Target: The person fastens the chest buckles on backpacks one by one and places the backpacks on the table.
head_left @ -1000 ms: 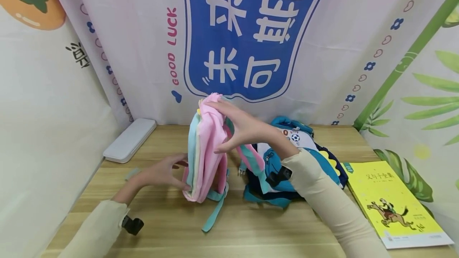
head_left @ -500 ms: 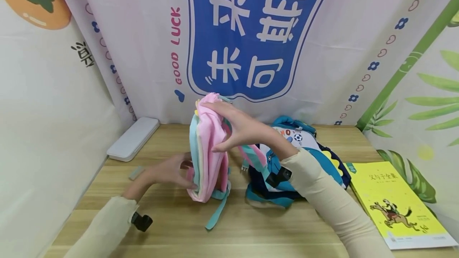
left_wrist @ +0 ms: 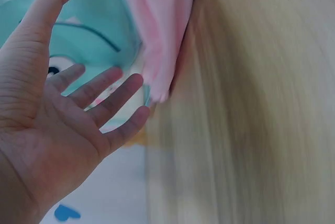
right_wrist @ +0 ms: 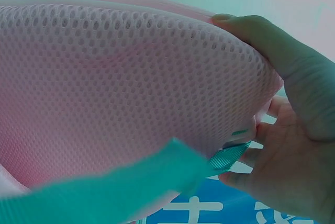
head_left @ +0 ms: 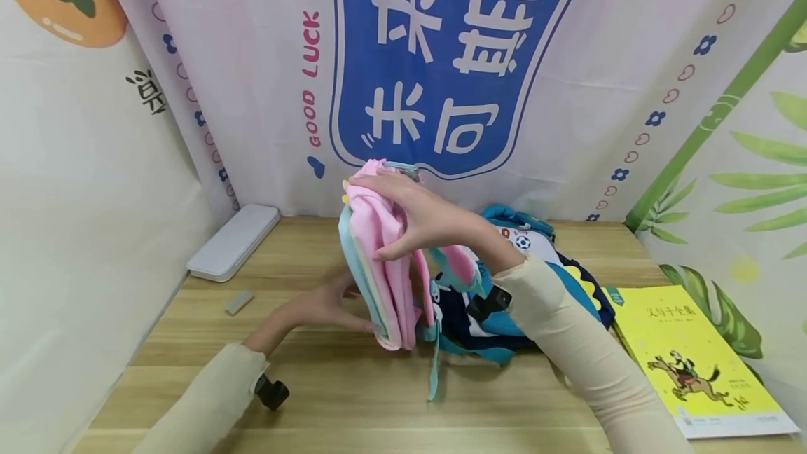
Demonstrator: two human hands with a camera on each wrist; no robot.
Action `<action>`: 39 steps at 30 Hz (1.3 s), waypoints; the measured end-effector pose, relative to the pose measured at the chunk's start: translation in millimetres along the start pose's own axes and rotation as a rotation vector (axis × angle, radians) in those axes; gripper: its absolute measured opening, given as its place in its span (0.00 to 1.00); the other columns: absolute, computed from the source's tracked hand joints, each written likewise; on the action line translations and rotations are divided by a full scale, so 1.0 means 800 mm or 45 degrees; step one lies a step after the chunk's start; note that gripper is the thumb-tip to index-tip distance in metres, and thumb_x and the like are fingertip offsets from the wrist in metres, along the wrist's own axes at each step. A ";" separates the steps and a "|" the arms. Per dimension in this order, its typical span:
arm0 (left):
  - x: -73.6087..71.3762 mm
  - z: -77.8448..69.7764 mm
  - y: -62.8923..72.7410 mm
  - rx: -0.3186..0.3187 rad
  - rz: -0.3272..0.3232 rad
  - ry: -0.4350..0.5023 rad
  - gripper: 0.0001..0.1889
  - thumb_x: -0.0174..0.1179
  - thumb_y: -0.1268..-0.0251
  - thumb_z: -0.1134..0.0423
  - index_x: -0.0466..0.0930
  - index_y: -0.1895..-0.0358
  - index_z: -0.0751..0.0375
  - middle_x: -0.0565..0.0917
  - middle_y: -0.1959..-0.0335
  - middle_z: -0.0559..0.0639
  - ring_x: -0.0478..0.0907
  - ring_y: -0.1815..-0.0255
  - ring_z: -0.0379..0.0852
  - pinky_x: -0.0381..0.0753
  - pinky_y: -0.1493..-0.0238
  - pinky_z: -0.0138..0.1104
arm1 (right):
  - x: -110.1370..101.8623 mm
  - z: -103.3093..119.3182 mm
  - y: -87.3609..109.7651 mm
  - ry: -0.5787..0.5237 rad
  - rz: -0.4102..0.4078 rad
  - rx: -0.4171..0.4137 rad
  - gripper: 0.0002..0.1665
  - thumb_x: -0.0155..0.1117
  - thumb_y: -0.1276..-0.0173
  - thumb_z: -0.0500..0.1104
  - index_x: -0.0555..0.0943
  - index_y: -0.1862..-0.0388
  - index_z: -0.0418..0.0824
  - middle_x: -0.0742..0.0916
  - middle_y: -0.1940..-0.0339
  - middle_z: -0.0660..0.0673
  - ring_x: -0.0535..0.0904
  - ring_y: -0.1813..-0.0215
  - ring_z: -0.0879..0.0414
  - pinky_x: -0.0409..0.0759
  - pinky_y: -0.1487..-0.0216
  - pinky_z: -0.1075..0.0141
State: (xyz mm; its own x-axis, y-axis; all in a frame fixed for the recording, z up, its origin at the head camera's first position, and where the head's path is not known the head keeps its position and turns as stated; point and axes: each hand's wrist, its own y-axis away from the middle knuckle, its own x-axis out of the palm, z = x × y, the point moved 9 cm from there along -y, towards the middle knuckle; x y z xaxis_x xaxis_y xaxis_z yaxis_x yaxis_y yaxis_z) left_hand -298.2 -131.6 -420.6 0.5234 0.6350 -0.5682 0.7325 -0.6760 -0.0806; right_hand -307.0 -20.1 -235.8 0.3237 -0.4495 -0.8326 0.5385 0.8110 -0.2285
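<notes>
The right hand (head_left: 421,217) is gripping the pink backpack (head_left: 389,289), not yet releasing it. Below it, the left hand (head_left: 323,304) is spreading empty fingers.

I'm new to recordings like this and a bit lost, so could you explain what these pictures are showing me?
There's no machine, just a person's two bare hands. The wide picture comes from a camera worn on the head, looking forward and down. The two close-ups come from small black cameras on the wrists. The right hand grips the top of a pink backpack. The left hand is at its lower side, fingers spread; I can't tell whether it touches. Also on the wooden table are a blue backpack, a yellow book, a pale case and a small grey block.
</notes>
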 end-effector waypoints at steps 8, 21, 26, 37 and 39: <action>-0.055 -0.007 0.037 -0.036 -0.113 -0.021 0.53 0.76 0.42 0.57 0.51 0.19 0.58 0.69 0.26 0.61 0.72 0.30 0.63 0.68 0.31 0.63 | 0.005 0.004 -0.005 -0.012 0.016 -0.006 0.59 0.81 0.47 0.54 0.61 0.19 0.54 0.68 0.21 0.49 0.62 0.27 0.53 0.77 0.36 0.53; -0.148 -0.091 0.055 -0.005 -0.429 -0.283 0.56 0.77 0.45 0.59 0.48 0.18 0.39 0.58 0.18 0.54 0.61 0.21 0.61 0.65 0.27 0.61 | 0.014 0.000 -0.008 -0.103 0.010 -0.008 0.60 0.81 0.46 0.53 0.58 0.18 0.54 0.67 0.21 0.49 0.67 0.31 0.54 0.79 0.38 0.55; -0.165 -0.124 0.045 0.006 -0.481 -0.359 0.57 0.78 0.46 0.56 0.47 0.18 0.34 0.54 0.17 0.50 0.56 0.19 0.58 0.63 0.26 0.61 | 0.018 -0.002 -0.010 -0.114 -0.011 -0.021 0.61 0.82 0.45 0.52 0.57 0.18 0.51 0.66 0.20 0.50 0.67 0.30 0.54 0.78 0.35 0.56; -0.156 -0.160 0.007 0.107 -0.407 -0.445 0.57 0.81 0.52 0.52 0.55 0.19 0.44 0.60 0.19 0.44 0.58 0.20 0.50 0.61 0.26 0.62 | 0.027 -0.009 -0.012 -0.118 -0.021 0.011 0.78 0.85 0.52 0.58 0.40 0.14 0.55 0.48 0.13 0.56 0.47 0.15 0.57 0.63 0.22 0.49; -0.156 -0.159 0.005 0.099 -0.404 -0.440 0.56 0.81 0.52 0.52 0.56 0.19 0.44 0.61 0.19 0.44 0.59 0.21 0.49 0.63 0.26 0.62 | 0.027 -0.010 -0.009 -0.117 -0.023 -0.004 0.81 0.85 0.52 0.59 0.37 0.14 0.53 0.45 0.13 0.55 0.43 0.14 0.59 0.60 0.21 0.47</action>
State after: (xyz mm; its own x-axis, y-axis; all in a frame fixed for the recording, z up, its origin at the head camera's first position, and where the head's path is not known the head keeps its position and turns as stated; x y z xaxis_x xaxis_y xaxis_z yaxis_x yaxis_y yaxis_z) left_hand -305.4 -165.8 -246.0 0.0940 0.6620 -0.7436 0.7911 -0.5032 -0.3479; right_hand -310.2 -32.9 -256.4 0.3842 -0.4965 -0.7784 0.5423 0.8037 -0.2450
